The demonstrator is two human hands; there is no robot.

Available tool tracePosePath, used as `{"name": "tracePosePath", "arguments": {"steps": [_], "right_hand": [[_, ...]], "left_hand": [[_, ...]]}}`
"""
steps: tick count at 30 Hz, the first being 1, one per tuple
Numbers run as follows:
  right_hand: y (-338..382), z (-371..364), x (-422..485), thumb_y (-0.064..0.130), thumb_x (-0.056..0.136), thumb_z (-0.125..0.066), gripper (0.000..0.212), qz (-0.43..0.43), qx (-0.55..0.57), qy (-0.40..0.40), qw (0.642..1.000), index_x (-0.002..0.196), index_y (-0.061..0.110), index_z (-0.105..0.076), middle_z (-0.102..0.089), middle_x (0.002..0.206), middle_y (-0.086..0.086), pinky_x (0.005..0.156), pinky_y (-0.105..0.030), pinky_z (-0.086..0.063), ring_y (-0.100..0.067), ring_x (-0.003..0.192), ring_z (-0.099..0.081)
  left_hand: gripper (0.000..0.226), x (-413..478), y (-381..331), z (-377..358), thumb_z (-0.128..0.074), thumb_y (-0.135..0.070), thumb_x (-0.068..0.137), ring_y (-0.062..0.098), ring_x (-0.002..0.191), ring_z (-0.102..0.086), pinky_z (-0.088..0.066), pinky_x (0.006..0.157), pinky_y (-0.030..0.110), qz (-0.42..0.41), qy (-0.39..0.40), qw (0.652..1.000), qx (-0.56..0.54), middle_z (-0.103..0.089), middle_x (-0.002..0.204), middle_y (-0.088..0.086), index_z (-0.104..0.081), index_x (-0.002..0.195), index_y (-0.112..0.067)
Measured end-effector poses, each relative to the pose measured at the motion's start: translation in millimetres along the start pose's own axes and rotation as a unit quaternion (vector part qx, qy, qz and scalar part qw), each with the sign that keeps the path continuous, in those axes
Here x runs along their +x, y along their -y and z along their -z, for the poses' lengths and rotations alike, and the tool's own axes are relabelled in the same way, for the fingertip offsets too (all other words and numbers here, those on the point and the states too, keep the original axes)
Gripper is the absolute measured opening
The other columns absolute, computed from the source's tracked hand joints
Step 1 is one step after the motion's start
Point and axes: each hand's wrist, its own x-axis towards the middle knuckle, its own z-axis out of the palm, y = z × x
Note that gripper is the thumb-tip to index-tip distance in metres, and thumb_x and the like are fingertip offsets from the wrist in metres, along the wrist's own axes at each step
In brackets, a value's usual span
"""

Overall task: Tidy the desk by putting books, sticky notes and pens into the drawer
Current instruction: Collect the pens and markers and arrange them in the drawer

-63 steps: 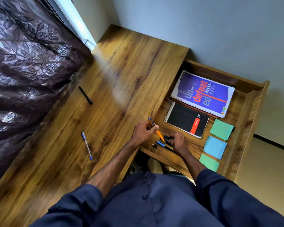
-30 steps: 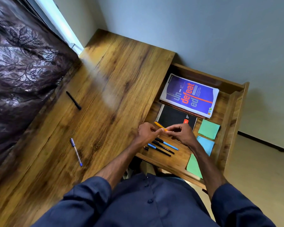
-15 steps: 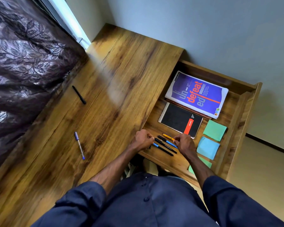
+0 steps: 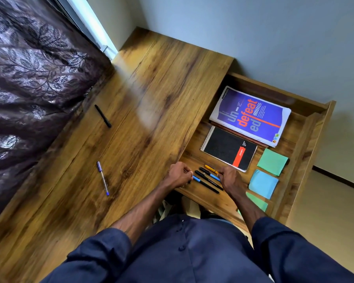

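Note:
The drawer [image 4: 307,139] stands pulled out at the right of the wooden desk [image 4: 151,88]. Inside it lie a purple book [image 4: 251,117], a black spiral notebook [image 4: 227,148], and green [image 4: 272,161], blue [image 4: 263,183] and green [image 4: 258,202] sticky notes. An orange pen [image 4: 211,169] and several black and blue pens [image 4: 206,180] lie side by side at the drawer's near left. My left hand [image 4: 179,175] holds their left ends with curled fingers. My right hand [image 4: 230,178] pinches their right ends. A black pen [image 4: 102,116] and a purple pen [image 4: 103,178] lie on the desk.
A dark patterned curtain [image 4: 35,78] hangs along the desk's left edge, with a window strip behind it. A grey wall runs behind the desk and the drawer. My dark blue shirt fills the bottom of the view.
The orange pen went from between my hands down into the drawer beside the other pens. Both hands have closed in on the ends of the pen row.

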Motion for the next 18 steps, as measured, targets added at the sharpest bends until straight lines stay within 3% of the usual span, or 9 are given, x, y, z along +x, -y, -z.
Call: {"name": "tracePosePath", "arguments": {"steps": [4,8,11,14,18], "right_hand": [[-0.9,-4.0,-3.8,0.018,0.099,-0.062,0.022,-0.004,0.003,-0.013,1.000,0.115,0.010,-0.074,-0.071,0.096,-0.010,0.068,-0.027,-0.052,-0.019,0.085,-0.068],[4.5,-7.0,-5.5,0.019,0.099,-0.062,0.021,0.003,0.034,-0.052,0.998,0.115,0.009,-0.071,-0.068,0.108,-0.010,0.078,-0.026,-0.055,-0.017,0.096,-0.065],[18.9,-5.7,-8.4,0.017,0.098,-0.062,0.022,0.050,0.053,-0.117,0.990,0.115,0.007,-0.072,-0.066,0.109,-0.010,0.079,-0.024,-0.050,-0.019,0.098,-0.062],[43.4,0.6,-12.6,0.014,0.095,-0.067,0.024,0.109,0.118,-0.167,0.973,0.117,0.007,-0.072,-0.069,0.107,-0.009,0.079,-0.028,-0.056,-0.018,0.095,-0.065],[84.6,8.4,-18.3,0.014,0.092,-0.071,0.018,0.218,0.168,-0.202,0.940,0.109,0.011,-0.075,-0.071,0.102,-0.004,0.078,-0.031,-0.060,-0.013,0.089,-0.067]], "left_hand": [[0.019,-3.1,-3.0,1.9,-0.064,-0.018,0.098,0.013,0.065,-0.069,-0.055,0.051,0.019,-0.008,-0.003,1.000,-0.007,-0.078,0.091,0.009,-0.072,0.108,-0.005],[0.019,-6.5,-5.6,4.0,-0.063,-0.015,0.098,0.016,0.069,-0.068,-0.059,0.058,0.026,-0.018,-0.009,1.000,-0.018,-0.077,0.095,0.012,-0.072,0.109,-0.003],[0.017,-8.9,-6.8,7.6,-0.063,-0.012,0.097,0.015,0.074,-0.067,-0.056,0.060,0.026,-0.031,-0.025,0.999,-0.021,-0.076,0.098,0.013,-0.072,0.107,-0.002],[0.018,-13.0,-5.9,17.6,-0.062,-0.013,0.098,0.013,0.074,-0.067,-0.055,0.061,0.023,-0.059,-0.047,0.997,-0.028,-0.076,0.101,0.010,-0.071,0.108,-0.002],[0.018,-21.2,4.1,41.3,-0.063,-0.021,0.098,0.009,0.076,-0.066,-0.059,0.072,0.030,-0.077,-0.094,0.992,-0.038,-0.077,0.097,0.002,-0.073,0.110,-0.011]]}}
